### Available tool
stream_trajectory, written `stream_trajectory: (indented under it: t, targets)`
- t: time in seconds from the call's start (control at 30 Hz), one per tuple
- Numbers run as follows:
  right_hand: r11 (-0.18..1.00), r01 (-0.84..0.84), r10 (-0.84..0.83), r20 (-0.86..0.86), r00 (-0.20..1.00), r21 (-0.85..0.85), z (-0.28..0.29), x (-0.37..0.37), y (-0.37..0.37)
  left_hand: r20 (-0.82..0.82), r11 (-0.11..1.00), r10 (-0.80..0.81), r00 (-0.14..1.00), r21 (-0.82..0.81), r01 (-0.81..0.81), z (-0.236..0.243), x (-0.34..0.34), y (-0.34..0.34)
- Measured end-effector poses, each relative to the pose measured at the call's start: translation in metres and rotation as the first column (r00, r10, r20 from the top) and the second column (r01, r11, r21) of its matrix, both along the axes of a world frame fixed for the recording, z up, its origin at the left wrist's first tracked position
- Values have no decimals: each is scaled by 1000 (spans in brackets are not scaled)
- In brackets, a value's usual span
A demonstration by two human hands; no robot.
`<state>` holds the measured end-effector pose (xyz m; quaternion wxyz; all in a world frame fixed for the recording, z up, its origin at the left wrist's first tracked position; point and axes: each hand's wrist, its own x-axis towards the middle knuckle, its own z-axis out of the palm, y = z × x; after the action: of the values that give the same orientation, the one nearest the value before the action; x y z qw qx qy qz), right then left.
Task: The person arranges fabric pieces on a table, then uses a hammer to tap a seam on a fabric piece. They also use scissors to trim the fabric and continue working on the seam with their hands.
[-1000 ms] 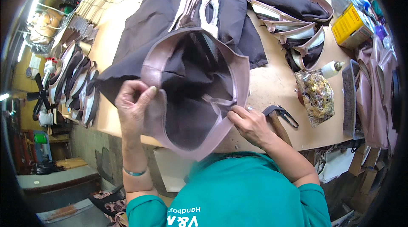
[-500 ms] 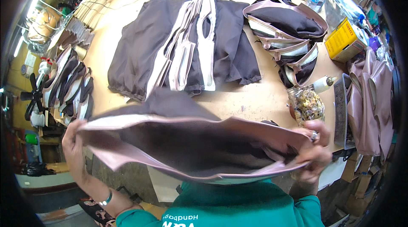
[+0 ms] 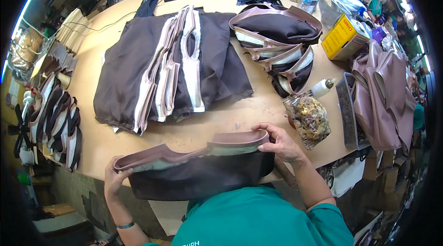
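Stretched between my hands at the table's near edge is a bag lining [image 3: 198, 177], dark brown cloth with a pinkish band and a pale strip along its top. My left hand [image 3: 116, 177] pinches the band's left end. At the right end, my right hand [image 3: 278, 142] grips the band between thumb and fingers. The band's upper edge dips in the middle, and the dark cloth hangs down toward my green shirt. Beyond it lies a spread of similar brown lining pieces [image 3: 127, 57] with white and pink strips. More folded linings [image 3: 277, 29] are piled to the right.
A bag of scraps [image 3: 308, 119], a white bottle [image 3: 322, 88] and a grey basket [image 3: 346, 112] stand right of my right hand. Farther back is a yellow can [image 3: 344, 38]. Pinkish sheets [image 3: 385, 98] drape at the right. More lining pieces [image 3: 55, 121] hang at the left edge.
The lining was tilted with its opening gaping toward the camera; now its band is upright and its outer dark cloth shows. My hands are closer together, both still gripping the ends.
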<state>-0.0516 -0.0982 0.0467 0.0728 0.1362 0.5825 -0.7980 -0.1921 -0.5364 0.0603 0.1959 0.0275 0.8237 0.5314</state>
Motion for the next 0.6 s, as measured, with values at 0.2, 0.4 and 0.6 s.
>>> stream_trajectory:
  t: [0.2,0.4,0.6]
  targets:
    - [424,-140,231,43,972,895,6,-20,13,-286,973,98,953,227,-32,33,12,24]
    - [149,98,676,-174,716,984,23,-67,-65,-726,857,-219,651,177,485,86,38,65]
    - [263,-500,899,-21,438,825,36,-80,-84,-610,834,7,793,441,332,95,22,56]
